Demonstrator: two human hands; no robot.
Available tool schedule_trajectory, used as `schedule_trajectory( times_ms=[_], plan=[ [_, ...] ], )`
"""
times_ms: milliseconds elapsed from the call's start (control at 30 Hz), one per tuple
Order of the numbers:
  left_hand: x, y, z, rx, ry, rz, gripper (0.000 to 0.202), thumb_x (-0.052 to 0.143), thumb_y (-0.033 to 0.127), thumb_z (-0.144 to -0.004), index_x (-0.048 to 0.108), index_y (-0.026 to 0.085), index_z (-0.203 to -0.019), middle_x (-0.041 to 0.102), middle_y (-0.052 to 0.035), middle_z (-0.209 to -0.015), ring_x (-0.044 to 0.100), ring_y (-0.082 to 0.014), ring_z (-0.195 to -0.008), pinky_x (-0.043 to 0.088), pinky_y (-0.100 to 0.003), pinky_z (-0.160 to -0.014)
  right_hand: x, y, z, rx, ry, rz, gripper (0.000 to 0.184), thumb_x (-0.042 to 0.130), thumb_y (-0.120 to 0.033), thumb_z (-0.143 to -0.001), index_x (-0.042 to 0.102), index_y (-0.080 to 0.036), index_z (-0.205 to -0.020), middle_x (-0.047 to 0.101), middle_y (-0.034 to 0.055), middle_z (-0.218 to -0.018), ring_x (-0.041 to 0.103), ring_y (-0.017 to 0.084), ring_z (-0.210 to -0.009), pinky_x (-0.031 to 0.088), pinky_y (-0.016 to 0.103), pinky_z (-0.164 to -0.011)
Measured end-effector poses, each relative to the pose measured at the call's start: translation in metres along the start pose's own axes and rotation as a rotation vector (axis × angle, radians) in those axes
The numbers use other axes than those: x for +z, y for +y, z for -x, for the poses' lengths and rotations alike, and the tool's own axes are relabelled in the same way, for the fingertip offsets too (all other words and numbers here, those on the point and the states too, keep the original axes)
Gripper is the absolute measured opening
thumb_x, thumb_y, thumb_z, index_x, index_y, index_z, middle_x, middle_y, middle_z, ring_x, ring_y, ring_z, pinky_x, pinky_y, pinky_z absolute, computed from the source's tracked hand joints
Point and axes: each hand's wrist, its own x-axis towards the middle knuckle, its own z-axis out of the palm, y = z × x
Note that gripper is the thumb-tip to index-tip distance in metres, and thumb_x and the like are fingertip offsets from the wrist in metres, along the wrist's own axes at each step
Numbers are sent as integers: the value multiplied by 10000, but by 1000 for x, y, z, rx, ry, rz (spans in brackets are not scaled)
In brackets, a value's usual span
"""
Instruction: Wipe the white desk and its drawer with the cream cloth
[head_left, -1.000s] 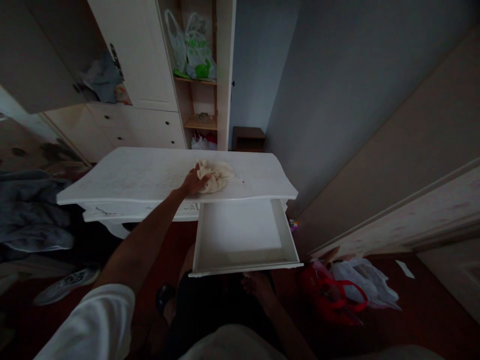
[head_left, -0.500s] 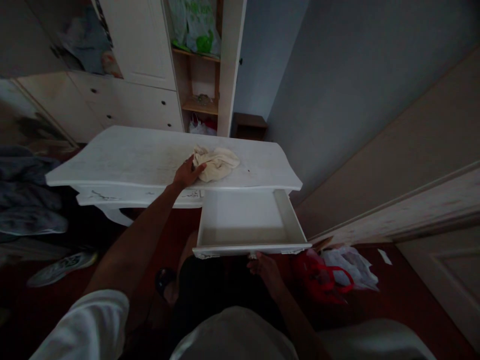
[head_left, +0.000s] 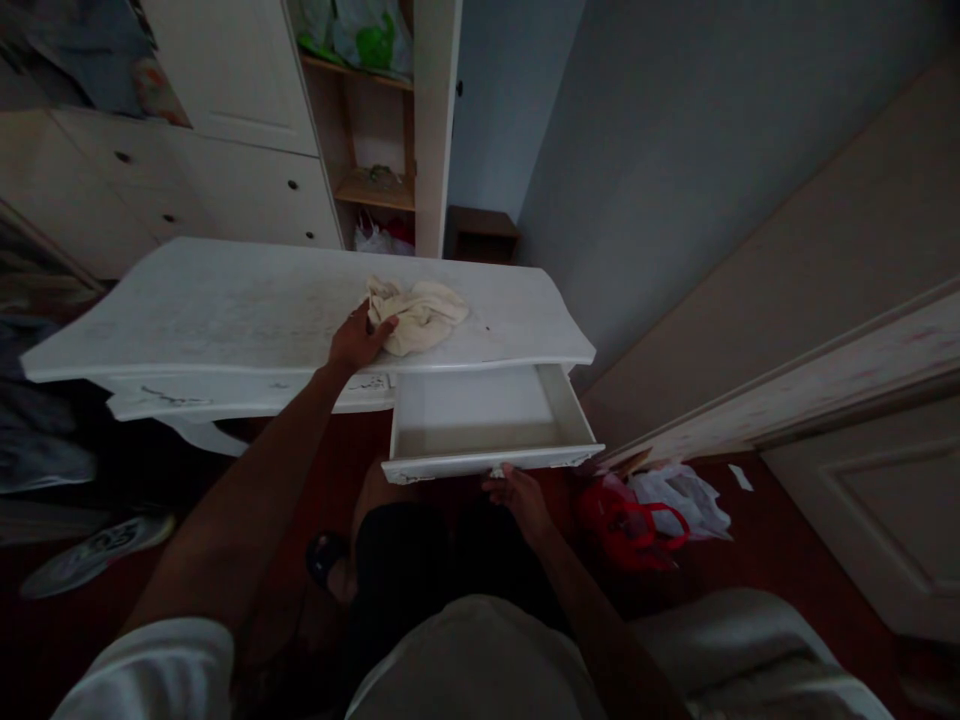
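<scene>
A white table with a curved front edge stands before me, its top smudged in places. My left hand grips the left end of a crumpled cream cloth on the tabletop. At the right, a white drawer is pulled partly out, and nothing shows inside it. My right hand is closed on the knob at the middle of the drawer front, its fingers partly hidden in shadow.
Behind the table rises a white wardrobe with open shelves holding plastic bags. A red bag and a white plastic bag lie on the floor at right. A shoe is at lower left. A grey wall flanks the right side.
My right hand has pushed the drawer some way inward, so less of its inside shows. My left hand stays on the cloth. The view has shifted slightly.
</scene>
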Motion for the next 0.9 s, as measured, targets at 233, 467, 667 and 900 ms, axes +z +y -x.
schedule_trajectory(
  times_ms=[233,467,667,900],
  plan=[
    [2,-2,0,-5,34,11,757,387,684,-862,431,164,-1410,620,-138,-1203,584,-299,-1085,456,-384,-905,4,-19,-45,-26,25,-13,524,749,-619,-628,651,-146,-830,727,86,-757,618,137,-582,461,253,-600],
    [6,-6,-1,-9,39,-6,775,375,686,-869,403,151,-1430,615,-148,-1202,588,-298,-1085,458,-378,-903,15,-36,-100,-38,24,48,469,687,-599,-704,656,-146,-820,727,88,-758,603,124,-555,445,231,-549],
    [3,-1,0,-58,11,-37,809,348,685,-875,377,114,-1448,572,-180,-1273,556,-315,-1153,444,-395,-949,36,-47,-139,-45,49,50,378,611,-535,-798,644,-160,-826,735,90,-809,608,126,-577,444,223,-538],
    [3,2,1,-63,0,-85,814,321,675,-889,338,105,-1469,551,-186,-1304,542,-319,-1175,435,-403,-965,49,-58,-160,-16,60,23,344,557,-489,-836,637,-155,-861,731,81,-808,606,128,-595,451,223,-568]
  ],
)
